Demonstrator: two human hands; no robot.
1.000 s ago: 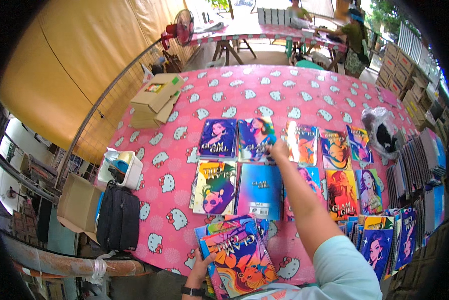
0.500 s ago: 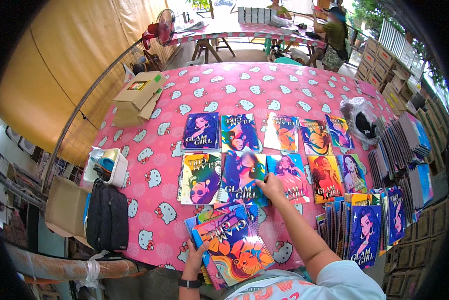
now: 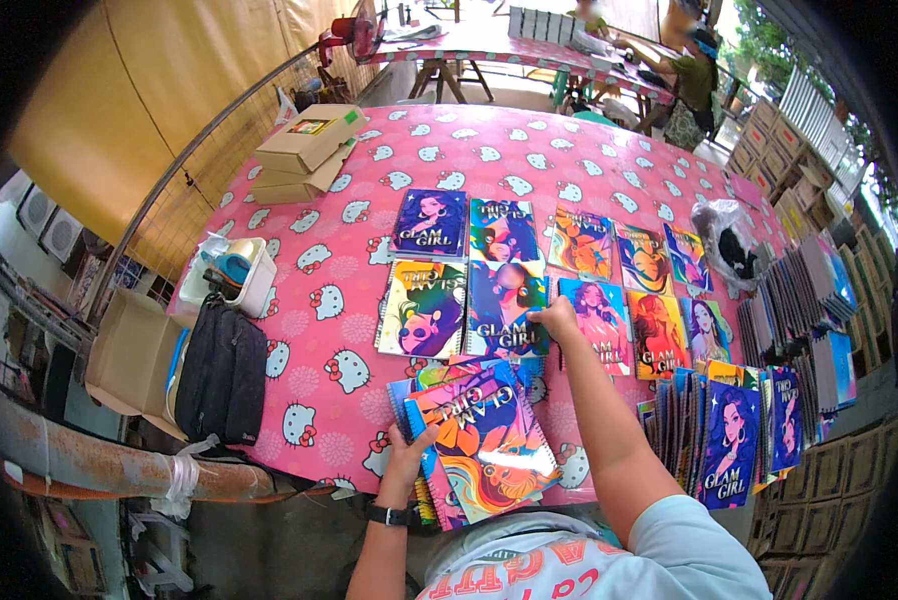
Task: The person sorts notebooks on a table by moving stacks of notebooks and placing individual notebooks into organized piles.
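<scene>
My left hand grips the left edge of a stack of spiral notebooks at the table's near edge. The top cover shows an orange and purple illustrated figure, and other covers stick out unevenly underneath. My right hand pinches the right edge of a dark blue spiral notebook in the nearer row, its thumb on the cover; the fingers below are hidden. Left of it lies a yellow and green notebook, and right of it a pink and blue one. Behind sits a second row, including a purple notebook.
Upright notebooks crowd the right edge, with more piles behind. A plastic bag lies near them. At left are a black bag, a white tub and cardboard boxes. Two people work at a far table.
The whole view has shifted and tilted slightly. Both my hands keep their places on the same notebooks. At the far table, one person's raised arm has come down toward the tabletop.
</scene>
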